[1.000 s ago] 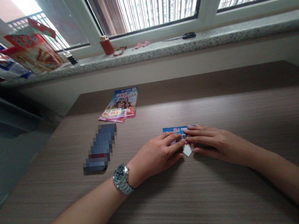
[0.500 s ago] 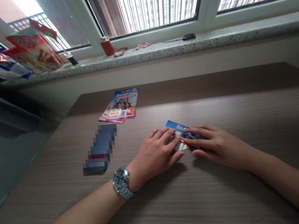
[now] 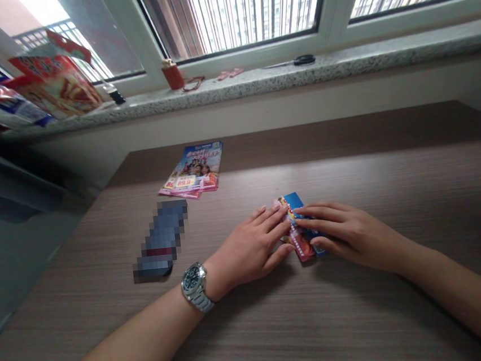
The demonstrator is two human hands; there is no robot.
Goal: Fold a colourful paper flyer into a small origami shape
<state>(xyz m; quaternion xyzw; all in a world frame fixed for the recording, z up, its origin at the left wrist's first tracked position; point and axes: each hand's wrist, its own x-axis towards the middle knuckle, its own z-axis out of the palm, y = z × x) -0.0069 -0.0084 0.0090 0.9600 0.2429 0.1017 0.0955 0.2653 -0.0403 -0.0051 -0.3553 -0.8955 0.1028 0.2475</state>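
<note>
A small folded leaflet (image 3: 301, 241), blue, red and yellow with print, lies on the brown wood-grain table (image 3: 254, 326) under the fingers of both hands. My left hand (image 3: 251, 250), with a silver watch (image 3: 195, 284) on its wrist, rests its stretched fingertips on the leaflet's left side. From the other side, my right hand (image 3: 347, 230) lays extended fingers over its right part. Neither hand closes around the paper. The fingers hide part of the leaflet, so I cannot tell how its folds lie.
A stack of printed leaflets (image 3: 199, 170) lies at the table's back left. In front of it is a pixelated dark object (image 3: 161, 242). The granite sill (image 3: 140, 109) holds a red lighter (image 3: 172, 74), scissors (image 3: 303, 60) and snack bags (image 3: 61, 87).
The leaflet under my fingers now shows a narrower blue strip and a red printed part, lying at a different angle. Both hands stay in nearly the same place.
</note>
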